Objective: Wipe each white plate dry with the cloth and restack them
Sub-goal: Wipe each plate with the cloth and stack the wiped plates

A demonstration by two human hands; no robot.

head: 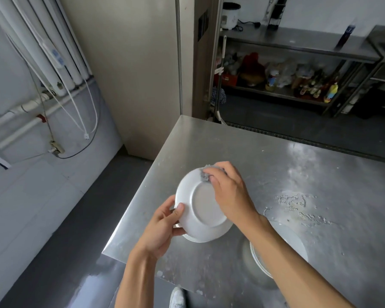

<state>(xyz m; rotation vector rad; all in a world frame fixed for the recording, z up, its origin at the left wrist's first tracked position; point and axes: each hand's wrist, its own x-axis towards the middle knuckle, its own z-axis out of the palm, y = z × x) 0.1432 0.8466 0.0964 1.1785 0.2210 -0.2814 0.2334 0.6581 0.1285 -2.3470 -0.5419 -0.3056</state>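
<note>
Gripping a white plate point(206, 205) underside up in the left hand point(162, 225): thumb curled over the near-left rim, fingers tucked beneath, mostly hidden. Pressing a bunched grey cloth point(204, 175) onto the plate's far rim with the right hand point(229, 192), fingers curled round the wad. Holding the plate tilted just above the near-left corner of the steel tabletop point(298, 165), over a lower plate point(193, 239) showing only a rim sliver. Further right, partly under the right forearm, a plate stack point(296, 238); beyond it, white smears point(293, 202).
</note>
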